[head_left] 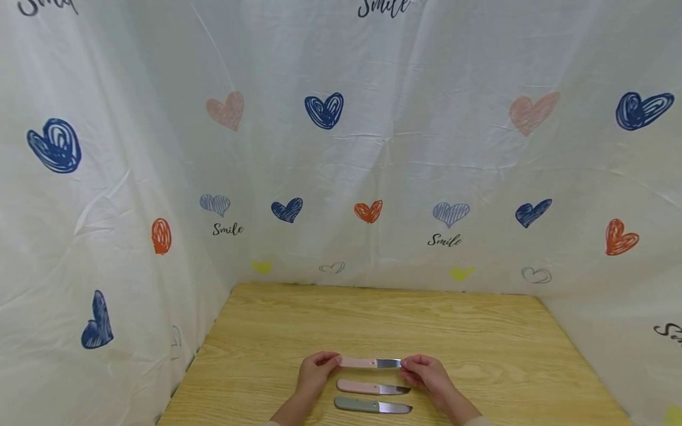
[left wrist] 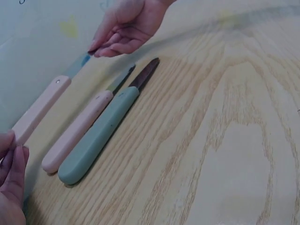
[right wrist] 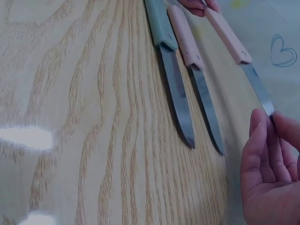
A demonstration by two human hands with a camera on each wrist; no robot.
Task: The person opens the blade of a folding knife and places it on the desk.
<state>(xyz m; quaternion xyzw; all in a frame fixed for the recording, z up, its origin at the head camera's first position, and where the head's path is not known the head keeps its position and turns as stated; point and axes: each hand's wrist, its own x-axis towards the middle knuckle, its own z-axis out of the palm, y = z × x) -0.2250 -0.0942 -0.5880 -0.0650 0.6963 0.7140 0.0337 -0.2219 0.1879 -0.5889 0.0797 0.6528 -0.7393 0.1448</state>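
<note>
A knife with a pink handle (head_left: 358,362) is held level between both hands, beyond two other knives. My left hand (head_left: 317,373) pinches the butt of its handle. At the other end my right hand (head_left: 429,377) pinches the blade tip between thumb and fingers, hiding the point. Nearer to me lies a second pink-handled knife (head_left: 359,387), blade to the right. Closest is a green-handled knife (head_left: 358,404), side by side with it and pointing the same way. In the right wrist view, the held knife's blade (right wrist: 257,86) runs down into the right fingertips.
The knives are on a light wood-grain table (head_left: 256,331). A white cloth (head_left: 405,165) printed with hearts and the word Smile hangs behind the table and along its left and right sides.
</note>
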